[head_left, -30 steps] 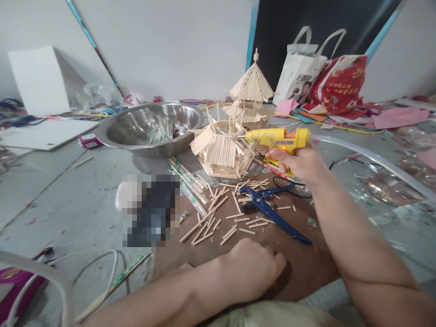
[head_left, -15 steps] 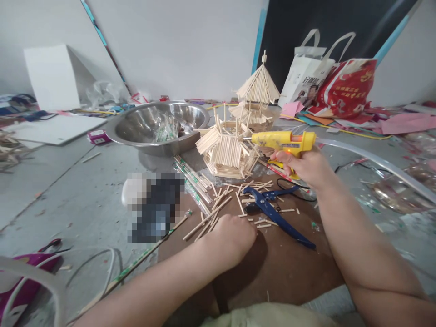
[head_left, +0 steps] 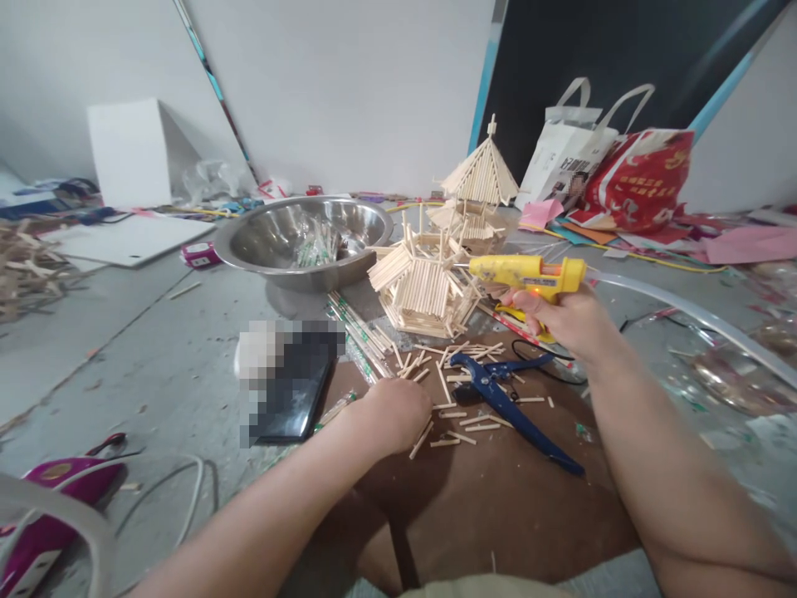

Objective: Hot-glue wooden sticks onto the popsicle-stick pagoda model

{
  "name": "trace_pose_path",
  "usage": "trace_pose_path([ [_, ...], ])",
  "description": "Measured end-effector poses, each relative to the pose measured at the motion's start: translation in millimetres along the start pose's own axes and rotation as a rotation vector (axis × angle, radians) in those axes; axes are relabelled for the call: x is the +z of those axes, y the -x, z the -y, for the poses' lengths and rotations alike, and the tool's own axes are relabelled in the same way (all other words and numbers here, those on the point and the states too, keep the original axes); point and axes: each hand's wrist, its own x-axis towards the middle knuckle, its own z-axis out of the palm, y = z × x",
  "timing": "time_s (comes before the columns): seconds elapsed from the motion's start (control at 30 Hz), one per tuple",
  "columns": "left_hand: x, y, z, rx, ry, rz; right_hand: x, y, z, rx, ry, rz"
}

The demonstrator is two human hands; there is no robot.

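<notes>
My right hand [head_left: 568, 320] grips a yellow glue gun [head_left: 526, 273], nozzle pointing left at a small house of wooden sticks [head_left: 423, 286]. My left hand [head_left: 392, 413] is curled, knuckles up, down on the loose cut sticks [head_left: 457, 415] scattered over a brown board [head_left: 498, 507]; its fingertips are hidden, so what they hold is unclear. Blue cutters [head_left: 507, 399] lie on the board between my two hands. A second stick model with a pointed roof [head_left: 479, 191] stands behind the first.
A steel bowl [head_left: 308, 241] holding wrapped sticks sits at the back left, with long chopsticks [head_left: 361, 328] beside it. A dark tablet [head_left: 292, 386] lies left of the board. Shopping bags [head_left: 616, 166], coloured paper and a clear hose [head_left: 691, 311] crowd the right. Cables [head_left: 180, 498] trail near left.
My left hand has moved forward and left from the board's near edge onto the loose sticks. The view has shifted slightly. The right hand keeps the glue gun at the stick house.
</notes>
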Motion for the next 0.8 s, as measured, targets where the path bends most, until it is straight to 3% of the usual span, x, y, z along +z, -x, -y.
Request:
trace_pose_path([
  [0.13,6.4,1.3,1.7,0.048,0.02,-0.045,-0.1,0.3,-1.4,0.006,0.036,0.009],
  [0.3,6.5,0.5,6.8,0.012,0.053,-0.107,-0.2,0.8,-0.9,0.016,0.058,0.012],
  [0.57,-11.1,4.1,50.8,-0.062,0.423,-0.677,-2.3,3.0,5.7,0.021,0.127,0.01],
  [0.8,-8.9,-7.1,67.9,-0.222,1.264,-1.002,-0.1,2.6,2.7,-0.012,0.098,0.01],
])
